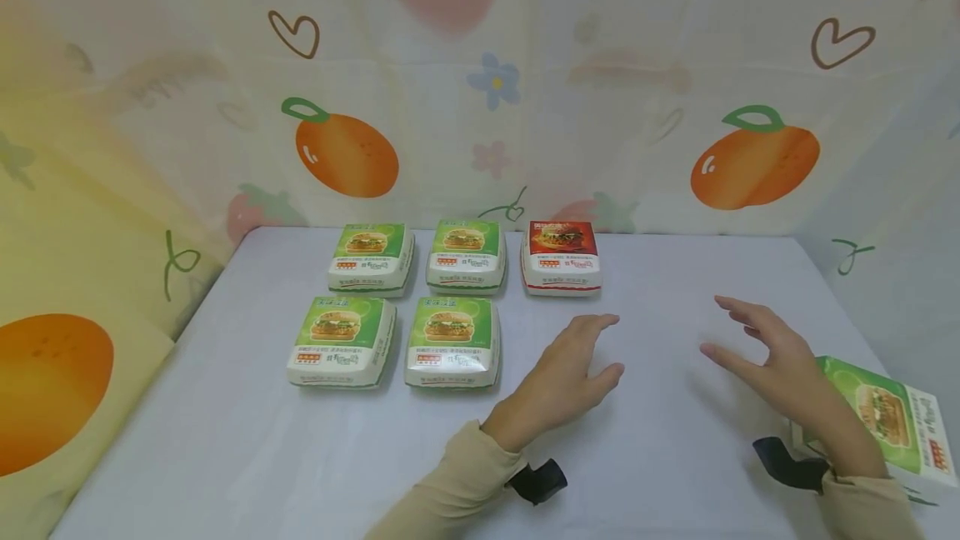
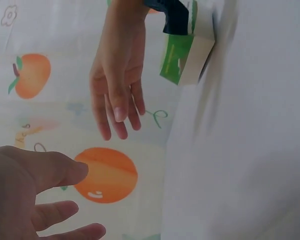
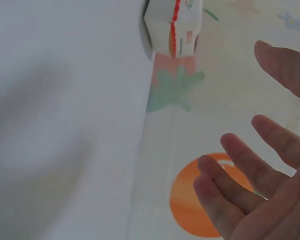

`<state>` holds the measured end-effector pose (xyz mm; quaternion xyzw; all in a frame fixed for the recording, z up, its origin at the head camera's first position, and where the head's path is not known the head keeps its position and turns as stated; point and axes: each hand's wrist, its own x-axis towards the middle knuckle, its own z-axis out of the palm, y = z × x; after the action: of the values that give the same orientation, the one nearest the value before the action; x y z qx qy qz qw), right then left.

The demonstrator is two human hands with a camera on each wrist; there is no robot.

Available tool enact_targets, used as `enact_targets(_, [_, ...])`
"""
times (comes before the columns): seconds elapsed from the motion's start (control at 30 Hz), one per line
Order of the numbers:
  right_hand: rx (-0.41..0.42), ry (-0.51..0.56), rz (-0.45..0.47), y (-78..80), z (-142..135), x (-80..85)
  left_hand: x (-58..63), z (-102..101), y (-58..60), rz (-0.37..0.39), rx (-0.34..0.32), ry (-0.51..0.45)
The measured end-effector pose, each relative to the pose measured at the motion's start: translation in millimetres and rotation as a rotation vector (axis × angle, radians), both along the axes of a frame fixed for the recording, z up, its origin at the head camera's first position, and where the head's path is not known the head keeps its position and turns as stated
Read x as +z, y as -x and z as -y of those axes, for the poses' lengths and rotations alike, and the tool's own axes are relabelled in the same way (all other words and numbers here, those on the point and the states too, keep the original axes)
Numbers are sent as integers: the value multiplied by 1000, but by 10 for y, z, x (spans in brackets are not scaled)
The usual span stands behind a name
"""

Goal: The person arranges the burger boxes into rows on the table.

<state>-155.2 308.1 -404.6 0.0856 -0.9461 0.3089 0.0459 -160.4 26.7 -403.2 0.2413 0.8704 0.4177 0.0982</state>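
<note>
My left hand (image 1: 558, 382) is above the middle of the table, its fingers relaxed and its thumb apart, with nothing in it. To the right my right hand (image 1: 787, 377) hovers with spread fingers, holding nothing; the right wrist view shows its palm and fingers (image 3: 277, 190) apart. Under the right wrist lies a green-and-white burger box (image 1: 888, 419), partly hidden by the forearm. The red-and-white burger box (image 1: 561, 261) sits beyond the left hand. Beside that hand is a green burger box (image 1: 452, 342), not touching it.
Several more green burger boxes stand in two rows: one at the back left (image 1: 369, 258), one at the back middle (image 1: 467, 257) and one at the front left (image 1: 342, 342). A white cloth covers the table (image 1: 225, 440). Behind it hangs a fruit-print curtain (image 1: 592, 140).
</note>
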Motion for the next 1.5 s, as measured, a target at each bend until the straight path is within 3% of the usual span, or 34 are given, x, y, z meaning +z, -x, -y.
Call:
enact_targets(0.23, [-70,-40,93,-53,-197,63,-58,-195,-17,2,-45,25])
enact_targets(0.53, [-120,-85,52,-135,-447,33,-141,-434,-43,-22,-113,77])
enact_targets(0.83, [-261,-159,202,-158,-698,-57,-261,-634,-60,-17,-148,101])
enact_targets(1.33, [-330,-171,146,-347,-1139,-150,-355,-876,-150,0,-211,149])
enact_targets(1.5, [-313,-183,203,-351,-1285,-229,-374,-954,-194,-5,-246,165])
